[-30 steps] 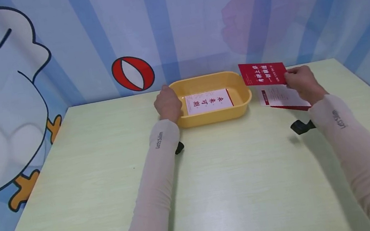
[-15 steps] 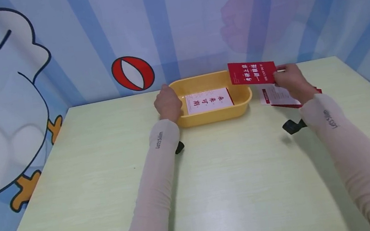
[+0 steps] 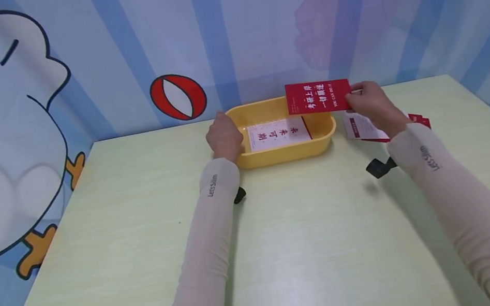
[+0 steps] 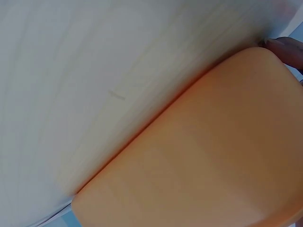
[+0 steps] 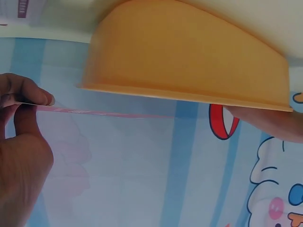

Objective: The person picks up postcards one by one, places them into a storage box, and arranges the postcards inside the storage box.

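Observation:
A yellow plastic basin (image 3: 283, 156) stands at the back of the table, with a white card (image 3: 273, 136) bearing red characters lying flat inside. My left hand (image 3: 224, 136) grips the basin's left end; in the left wrist view the basin's wall (image 4: 199, 151) hides most of that hand. Between thumb and fingers my right hand (image 3: 372, 104) pinches the edge of a red card (image 3: 319, 96) with white lettering. That card hangs over the basin's back right corner. Edge-on in the right wrist view, the card (image 5: 94, 112) appears as a thin strip above the rim.
More cards (image 3: 359, 126), white and red, lie on the table to the right of the basin, partly behind my right wrist. Black wrist camera mounts (image 3: 380, 168) stick out from both sleeves. A printed cartoon backdrop (image 3: 255, 26) stands right behind the table.
My right hand has carried the red card leftward, from beside the basin to over its right part. More of the cards on the table shows now. My left hand stays on the basin.

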`<state>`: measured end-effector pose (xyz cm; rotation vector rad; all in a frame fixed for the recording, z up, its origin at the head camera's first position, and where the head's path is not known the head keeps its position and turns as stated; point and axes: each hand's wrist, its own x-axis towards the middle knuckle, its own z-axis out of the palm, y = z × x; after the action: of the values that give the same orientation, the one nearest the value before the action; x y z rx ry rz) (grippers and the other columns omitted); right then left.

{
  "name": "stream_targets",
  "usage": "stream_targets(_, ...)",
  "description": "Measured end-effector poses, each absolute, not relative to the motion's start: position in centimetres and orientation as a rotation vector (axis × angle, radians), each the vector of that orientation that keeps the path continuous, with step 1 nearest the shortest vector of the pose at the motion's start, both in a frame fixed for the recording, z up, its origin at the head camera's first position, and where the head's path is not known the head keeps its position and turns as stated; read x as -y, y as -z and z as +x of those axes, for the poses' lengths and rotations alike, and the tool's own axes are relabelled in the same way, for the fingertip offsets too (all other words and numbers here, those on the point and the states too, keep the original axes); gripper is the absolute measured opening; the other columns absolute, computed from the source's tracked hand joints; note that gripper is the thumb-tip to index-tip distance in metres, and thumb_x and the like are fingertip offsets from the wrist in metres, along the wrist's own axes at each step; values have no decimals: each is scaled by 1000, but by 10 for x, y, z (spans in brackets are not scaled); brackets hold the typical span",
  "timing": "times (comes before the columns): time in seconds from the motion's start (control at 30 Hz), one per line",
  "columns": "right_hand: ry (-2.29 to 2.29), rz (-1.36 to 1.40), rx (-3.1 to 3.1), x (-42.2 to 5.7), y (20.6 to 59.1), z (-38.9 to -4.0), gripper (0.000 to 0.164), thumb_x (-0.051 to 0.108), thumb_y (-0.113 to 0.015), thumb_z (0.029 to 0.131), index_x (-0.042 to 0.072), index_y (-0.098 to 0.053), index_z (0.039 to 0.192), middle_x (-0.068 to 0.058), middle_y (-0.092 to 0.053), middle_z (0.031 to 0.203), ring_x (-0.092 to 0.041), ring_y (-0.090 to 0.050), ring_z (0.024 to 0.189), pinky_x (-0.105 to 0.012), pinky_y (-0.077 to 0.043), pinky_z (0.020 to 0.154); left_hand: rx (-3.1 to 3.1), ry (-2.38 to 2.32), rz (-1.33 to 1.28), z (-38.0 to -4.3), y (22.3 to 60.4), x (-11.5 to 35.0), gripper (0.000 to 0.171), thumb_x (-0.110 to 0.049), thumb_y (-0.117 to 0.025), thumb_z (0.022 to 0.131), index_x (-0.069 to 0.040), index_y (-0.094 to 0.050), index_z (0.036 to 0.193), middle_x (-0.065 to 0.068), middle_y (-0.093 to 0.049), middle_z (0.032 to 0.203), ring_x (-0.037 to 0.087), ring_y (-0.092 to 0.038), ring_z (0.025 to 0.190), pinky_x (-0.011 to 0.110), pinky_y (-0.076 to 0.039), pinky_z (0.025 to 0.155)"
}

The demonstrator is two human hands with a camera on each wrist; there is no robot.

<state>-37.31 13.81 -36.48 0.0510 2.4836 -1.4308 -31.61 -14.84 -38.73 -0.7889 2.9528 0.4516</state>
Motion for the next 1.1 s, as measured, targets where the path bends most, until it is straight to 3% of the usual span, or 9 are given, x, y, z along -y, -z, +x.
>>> stream_targets(0.67, 1442, -27, -2461, -108, 361, -373, 57, 20, -39, 103, 1, -16, 152, -24, -37, 150, -35, -49, 130, -45, -43, 111, -2955, -426, -814, -319, 391, 146, 43, -22, -64, 93, -8, -41, 127, 8, -62, 117, 20, -63, 100, 37, -55, 96)
stream_targets(1.1, 1382, -48, -2489, -93, 359, -367, 60, 21, -46, 101, 2, -19, 151, -22, -38, 148, -34, -47, 129, -46, -45, 109, -2958, -425, -816, -319, 393, 146, 44, -22, -63, 93, -7, -41, 128, 9, -63, 115, 20, -64, 98, 37, -56, 93)
